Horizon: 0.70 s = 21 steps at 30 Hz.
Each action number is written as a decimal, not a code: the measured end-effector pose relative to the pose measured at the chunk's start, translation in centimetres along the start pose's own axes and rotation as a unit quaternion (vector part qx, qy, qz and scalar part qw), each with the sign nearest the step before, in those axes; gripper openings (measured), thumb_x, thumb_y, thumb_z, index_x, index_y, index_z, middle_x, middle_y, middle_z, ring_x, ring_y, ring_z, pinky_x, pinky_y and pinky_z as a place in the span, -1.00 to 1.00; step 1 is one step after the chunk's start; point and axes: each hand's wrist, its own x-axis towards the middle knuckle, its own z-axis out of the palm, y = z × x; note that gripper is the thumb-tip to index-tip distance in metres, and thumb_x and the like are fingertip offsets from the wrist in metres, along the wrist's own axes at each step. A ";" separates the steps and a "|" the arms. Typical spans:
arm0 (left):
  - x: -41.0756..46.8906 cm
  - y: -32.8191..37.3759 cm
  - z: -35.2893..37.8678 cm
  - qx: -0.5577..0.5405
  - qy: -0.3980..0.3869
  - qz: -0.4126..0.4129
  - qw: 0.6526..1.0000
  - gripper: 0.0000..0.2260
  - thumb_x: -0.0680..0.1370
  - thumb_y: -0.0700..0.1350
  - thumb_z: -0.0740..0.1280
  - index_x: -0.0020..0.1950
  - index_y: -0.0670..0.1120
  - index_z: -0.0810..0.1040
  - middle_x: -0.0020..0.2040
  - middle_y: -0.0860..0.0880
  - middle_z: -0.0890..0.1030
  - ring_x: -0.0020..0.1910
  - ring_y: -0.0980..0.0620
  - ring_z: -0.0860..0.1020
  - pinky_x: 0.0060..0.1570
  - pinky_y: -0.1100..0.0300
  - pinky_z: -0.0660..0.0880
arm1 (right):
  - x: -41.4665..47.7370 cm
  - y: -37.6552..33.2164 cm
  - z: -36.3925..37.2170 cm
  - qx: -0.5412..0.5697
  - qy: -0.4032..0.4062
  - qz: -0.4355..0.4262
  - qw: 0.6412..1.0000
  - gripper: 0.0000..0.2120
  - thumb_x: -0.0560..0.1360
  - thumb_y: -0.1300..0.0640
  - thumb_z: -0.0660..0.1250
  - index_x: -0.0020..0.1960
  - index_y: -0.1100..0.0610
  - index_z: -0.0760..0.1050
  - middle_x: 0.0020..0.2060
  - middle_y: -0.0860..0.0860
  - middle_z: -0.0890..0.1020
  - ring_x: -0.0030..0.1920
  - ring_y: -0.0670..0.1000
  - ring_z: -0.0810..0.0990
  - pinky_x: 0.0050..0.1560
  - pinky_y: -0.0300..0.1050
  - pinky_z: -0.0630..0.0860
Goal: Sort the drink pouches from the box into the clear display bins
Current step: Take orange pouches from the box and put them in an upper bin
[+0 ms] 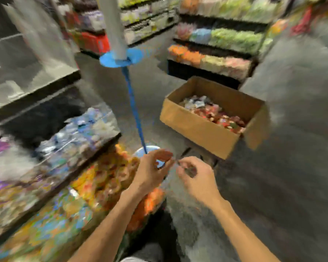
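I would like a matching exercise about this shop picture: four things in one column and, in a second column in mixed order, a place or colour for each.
Things
1. box
2. disc
3. left hand
4. right hand

Places or colours
A. blue, around the pole
B. over the grey floor
C. brown, open, mixed pouches inside
D. next to the orange pouches

Pairs: 1-C, 2-A, 3-D, 4-B

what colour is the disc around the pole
Blue. The disc rings the pale pole, seen in the head view.
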 end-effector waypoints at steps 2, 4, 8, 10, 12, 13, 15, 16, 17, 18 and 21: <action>4.0 0.9 4.4 -0.015 -0.050 0.008 0.999 -0.94 0.46 0.00 0.42 -0.15 0.17 0.59 -0.24 0.19 0.65 -0.20 0.24 0.61 -0.14 0.18 0.54 | 1.8 3.1 -3.1 -0.021 0.026 0.035 0.999 -0.86 0.46 0.05 0.40 -0.01 0.07 0.62 -0.17 -0.08 0.66 -0.13 -0.04 0.60 -0.04 -0.15 0.49; 8.0 1.5 8.6 -0.022 -0.104 0.001 0.994 -0.94 0.44 0.02 0.40 -0.20 0.20 0.59 -0.29 0.18 0.64 -0.24 0.19 0.61 -0.17 0.16 0.54 | 4.0 6.2 -6.0 -0.055 0.047 0.059 0.996 -0.88 0.49 0.11 0.43 0.02 0.05 0.60 -0.19 -0.10 0.64 -0.17 -0.09 0.57 -0.09 -0.21 0.45; 17.1 2.5 17.3 -0.029 -0.190 -0.004 0.981 -0.97 0.48 -0.04 0.43 -0.11 0.05 0.66 -0.27 0.11 0.61 -0.29 0.21 0.52 -0.17 0.23 0.45 | 9.7 12.8 -11.6 -0.108 0.041 0.133 0.984 -0.86 0.56 0.05 0.36 0.10 0.03 0.56 -0.14 -0.12 0.62 -0.20 -0.18 0.51 -0.17 -0.24 0.36; 22.2 2.8 21.4 0.000 -0.229 -0.010 0.973 -0.89 0.56 -0.08 0.41 0.03 -0.07 0.66 -0.14 0.07 0.62 -0.13 0.17 0.54 -0.07 0.24 0.44 | 13.4 16.2 -13.8 -0.135 0.034 0.158 0.977 -0.83 0.57 0.04 0.34 0.14 0.04 0.56 -0.09 -0.10 0.62 -0.12 -0.10 0.54 -0.11 -0.19 0.42; 27.5 2.1 25.0 0.000 -0.251 -0.038 0.967 -0.87 0.58 -0.05 0.38 0.08 -0.05 0.64 -0.05 0.05 0.62 -0.02 0.13 0.56 -0.02 0.23 0.43 | 17.6 19.5 -15.5 -0.145 0.022 0.193 0.970 -0.80 0.57 0.04 0.34 0.17 0.04 0.57 -0.03 -0.09 0.63 -0.03 -0.07 0.57 0.01 -0.11 0.52; 30.2 1.7 26.7 -0.019 -0.259 -0.064 0.964 -0.87 0.59 -0.06 0.38 0.09 -0.06 0.62 -0.02 0.04 0.62 -0.01 0.10 0.56 -0.01 0.22 0.44 | 19.8 21.2 -16.2 -0.148 0.010 0.215 0.965 -0.79 0.57 0.03 0.34 0.18 0.03 0.57 -0.01 -0.09 0.63 0.00 -0.07 0.58 0.06 -0.07 0.54; 35.0 0.5 29.6 -0.084 -0.261 -0.162 0.948 -0.84 0.59 -0.12 0.38 0.14 -0.15 0.60 -0.01 -0.05 0.64 -0.11 0.07 0.59 -0.12 0.21 0.52 | 23.5 24.4 -17.0 -0.158 -0.033 0.260 0.952 -0.78 0.57 0.01 0.35 0.19 0.01 0.55 0.03 -0.08 0.63 0.04 -0.04 0.58 0.09 0.00 0.55; 36.8 -0.1 31.0 -0.126 -0.256 -0.224 0.932 -0.83 0.60 -0.16 0.37 0.16 -0.19 0.57 -0.05 -0.09 0.63 -0.22 0.06 0.59 -0.24 0.22 0.56 | 25.2 25.9 -17.3 -0.160 -0.058 0.278 0.945 -0.78 0.56 -0.01 0.36 0.18 0.01 0.54 0.04 -0.07 0.62 0.06 -0.02 0.58 0.09 0.02 0.55; 38.3 -0.8 32.2 -0.166 -0.249 -0.284 0.911 -0.85 0.60 -0.21 0.35 0.15 -0.22 0.54 -0.12 -0.11 0.60 -0.33 0.05 0.56 -0.35 0.24 0.57 | 26.7 27.2 -17.4 -0.163 -0.076 0.293 0.939 -0.77 0.56 -0.02 0.36 0.18 0.02 0.53 0.05 -0.05 0.62 0.07 0.00 0.57 0.10 0.04 0.55; 39.6 -1.4 33.2 -0.198 -0.236 -0.337 0.890 -0.88 0.60 -0.26 0.34 0.12 -0.24 0.51 -0.18 -0.11 0.56 -0.41 0.05 0.52 -0.45 0.24 0.54 | 28.1 28.5 -17.6 -0.164 -0.085 0.303 0.935 -0.76 0.56 -0.01 0.36 0.18 0.04 0.52 0.06 -0.04 0.61 0.08 0.02 0.57 0.09 0.05 0.55; 42.5 -4.2 36.0 -0.215 -0.203 -0.443 0.847 -0.86 0.58 -0.30 0.35 0.13 -0.30 0.51 -0.29 -0.10 0.51 -0.46 0.03 0.45 -0.46 0.20 0.45 | 31.5 31.5 -17.6 -0.169 -0.123 0.333 0.919 -0.75 0.58 0.06 0.33 0.21 0.14 0.49 0.09 0.03 0.59 0.07 0.05 0.56 0.03 -0.03 0.52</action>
